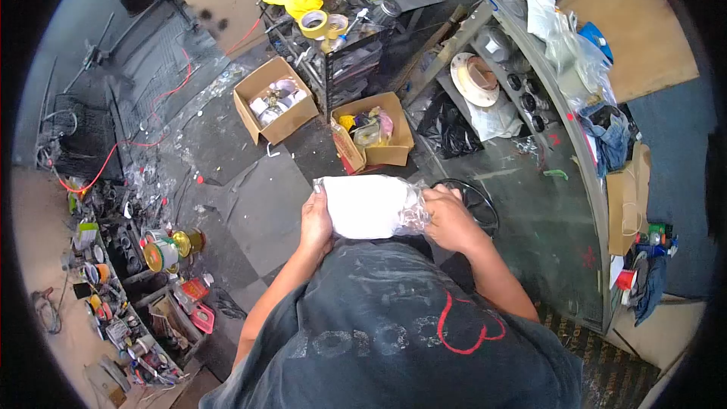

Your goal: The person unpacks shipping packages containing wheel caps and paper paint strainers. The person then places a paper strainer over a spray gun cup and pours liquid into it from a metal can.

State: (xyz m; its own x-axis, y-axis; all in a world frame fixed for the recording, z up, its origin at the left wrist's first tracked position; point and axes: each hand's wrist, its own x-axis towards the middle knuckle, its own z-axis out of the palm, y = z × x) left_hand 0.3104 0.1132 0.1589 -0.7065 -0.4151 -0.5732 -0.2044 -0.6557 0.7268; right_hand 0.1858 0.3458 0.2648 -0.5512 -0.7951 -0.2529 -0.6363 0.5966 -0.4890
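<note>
Head camera view, looking down over a person's dark shirt (363,310) with a red heart outline: a white bundle (362,206) is held level between two bare hands in front of the waist, above a cluttered workshop floor. Clear plastic wrap (413,208) covers at least its right end. The left hand (316,221) clasps the left edge, its thumb lying along that side. The right hand (448,217) is curled closed, pinching the crumpled wrap at the other end. Holding opposite ends probably keeps the soft-looking bundle flat and the loose plastic gathered. Beyond it, two open boxes sit on the floor: a left cardboard box (294,121) with white items inside, and a right cardboard box (390,154) holding mixed, colourful things, perhaps placed there for easy reach.

The left fingers are mostly hidden under the bundle, and the right fingertips are tucked out of sight. What the bundle contains cannot be made out. Black, rounded edges cut off the room's corners.
</note>
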